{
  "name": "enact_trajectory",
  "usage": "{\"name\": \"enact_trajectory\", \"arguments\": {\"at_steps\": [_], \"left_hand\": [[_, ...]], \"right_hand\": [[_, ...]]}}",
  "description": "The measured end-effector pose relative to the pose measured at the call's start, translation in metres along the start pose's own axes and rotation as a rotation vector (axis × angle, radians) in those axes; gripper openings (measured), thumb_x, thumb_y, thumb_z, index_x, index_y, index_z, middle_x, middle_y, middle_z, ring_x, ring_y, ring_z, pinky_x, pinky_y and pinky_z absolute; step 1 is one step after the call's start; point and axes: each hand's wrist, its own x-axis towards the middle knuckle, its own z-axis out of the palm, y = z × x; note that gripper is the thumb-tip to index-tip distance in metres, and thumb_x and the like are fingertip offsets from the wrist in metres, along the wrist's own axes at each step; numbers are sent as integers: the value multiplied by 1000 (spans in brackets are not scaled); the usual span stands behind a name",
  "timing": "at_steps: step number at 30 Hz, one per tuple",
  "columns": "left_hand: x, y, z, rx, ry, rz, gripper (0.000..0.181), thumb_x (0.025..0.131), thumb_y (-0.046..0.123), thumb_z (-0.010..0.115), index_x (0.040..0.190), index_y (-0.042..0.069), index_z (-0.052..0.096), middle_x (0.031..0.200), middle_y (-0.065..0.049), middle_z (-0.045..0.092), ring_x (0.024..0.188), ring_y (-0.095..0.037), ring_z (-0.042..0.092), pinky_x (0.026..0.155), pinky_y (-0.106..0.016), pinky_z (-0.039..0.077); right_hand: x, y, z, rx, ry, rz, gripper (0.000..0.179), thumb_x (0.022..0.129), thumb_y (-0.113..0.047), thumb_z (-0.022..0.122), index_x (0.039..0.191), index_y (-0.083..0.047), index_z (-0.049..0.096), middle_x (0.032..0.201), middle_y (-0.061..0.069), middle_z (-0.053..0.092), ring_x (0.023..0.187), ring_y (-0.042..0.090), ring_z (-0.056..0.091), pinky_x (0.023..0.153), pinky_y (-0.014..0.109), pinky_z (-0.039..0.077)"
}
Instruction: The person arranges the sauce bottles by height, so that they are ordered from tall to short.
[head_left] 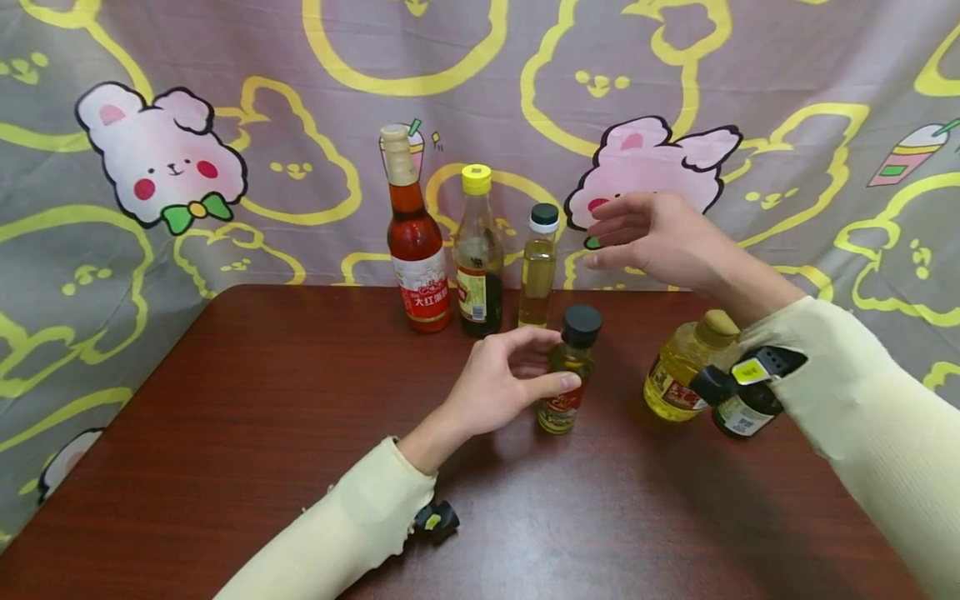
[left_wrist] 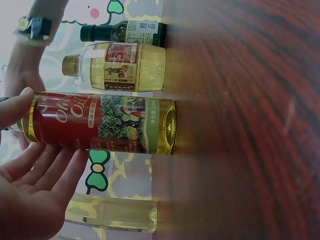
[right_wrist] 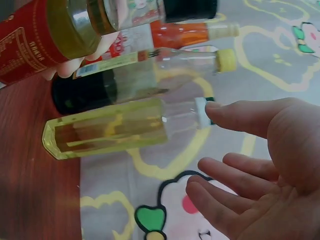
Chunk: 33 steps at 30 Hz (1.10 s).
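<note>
My left hand [head_left: 495,382] holds a small olive oil bottle [head_left: 561,402] with a black cap and red label, the thumb on its near side and the fingers around the back. In the left wrist view the label of this olive oil bottle [left_wrist: 107,122] faces the camera. Whether its base touches the table cannot be told. My right hand [head_left: 660,237] is raised with nothing in it, fingers apart, to the right of a slim bottle of pale oil [head_left: 537,279] with a dark green cap. The right wrist view shows that hand [right_wrist: 250,180] with its palm partly visible.
Left of the pale oil stand a yellow-capped bottle of dark liquid [head_left: 480,287] and a tall red vinegar bottle [head_left: 423,283]. Under my right forearm are a squat yellow oil bottle [head_left: 675,379] and a dark bottle [head_left: 742,415]. A patterned curtain [head_left: 480,108] hangs behind the table [head_left: 247,417].
</note>
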Motion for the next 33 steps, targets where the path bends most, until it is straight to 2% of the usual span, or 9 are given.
{"name": "enact_trajectory", "arguments": {"at_steps": [4, 8, 12, 15, 18, 23, 26, 30, 33], "left_hand": [[0, 0, -1, -3, 0, 7, 47, 91, 18, 85, 134, 6, 69, 125, -14, 78, 112, -21, 77, 98, -33, 62], [0, 1, -1, -8, 5, 7, 48, 90, 18, 86, 134, 6, 69, 125, -13, 78, 112, -22, 78, 98, -34, 62], [0, 1, -1, -8, 5, 9, 48, 90, 18, 86, 134, 6, 69, 125, -13, 78, 111, -21, 78, 99, -34, 62], [0, 1, -1, -8, 4, 5, 47, 90, 18, 86, 133, 8, 70, 124, -11, 78, 111, -19, 77, 98, -33, 62], [1, 0, 0, -2, 3, -5, 48, 90, 18, 86, 134, 9, 70, 125, -10, 78, 111, -18, 77, 98, -31, 62], [1, 0, -1, 2, 5, -14, 48, 90, 19, 86, 134, 10, 70, 125, -10, 78, 110, -18, 78, 98, -33, 62], [1, 0, -1, 3, 1, -12, 48, 90, 20, 86, 134, 9, 70, 125, -10, 78, 110, -18, 78, 98, -34, 62], [1, 0, -1, 11, -4, -16, 48, 91, 22, 85, 135, 10, 69, 126, -10, 78, 110, -17, 77, 97, -30, 62], [0, 0, -1, 15, -3, -19, 49, 91, 22, 86, 135, 11, 69, 126, -9, 78, 109, -16, 77, 96, -28, 61]], "right_hand": [[-19, 9, -10, -26, 50, -6, 69, 91, -44, 83, 150, -19, 56, 146, 9, 67, 135, 25, 64, 99, 31, 51], [-39, 21, -19, -33, 96, 0, 69, 90, -48, 83, 150, -25, 57, 143, 4, 69, 123, 8, 69, 87, 15, 52], [-60, 38, -27, -7, 151, 10, 65, 91, -46, 83, 148, -28, 57, 133, -16, 73, 107, -9, 69, 81, 11, 55], [-76, 52, -32, 20, 200, 27, 63, 92, -43, 83, 148, -28, 58, 125, -27, 72, 106, -14, 68, 79, 9, 54], [-91, 68, -35, 36, 243, 52, 62, 93, -40, 82, 149, -29, 56, 123, -32, 71, 107, -16, 65, 76, 9, 54], [-110, 100, -34, 89, 321, 13, 59, 96, -23, 80, 150, -25, 55, 123, -34, 70, 107, -19, 65, 78, 4, 51], [-120, 122, -31, 138, 352, -60, 60, 97, -6, 76, 151, -20, 55, 127, -30, 70, 109, -16, 67, 80, 4, 52], [-130, 149, -29, 216, 328, -137, 67, 95, 11, 69, 155, -14, 51, 134, -23, 71, 115, -12, 68, 84, 6, 53], [-135, 168, -29, 189, 287, -157, 73, 95, 12, 69, 159, -14, 46, 140, -20, 68, 123, -14, 62, 96, 4, 47]]}}
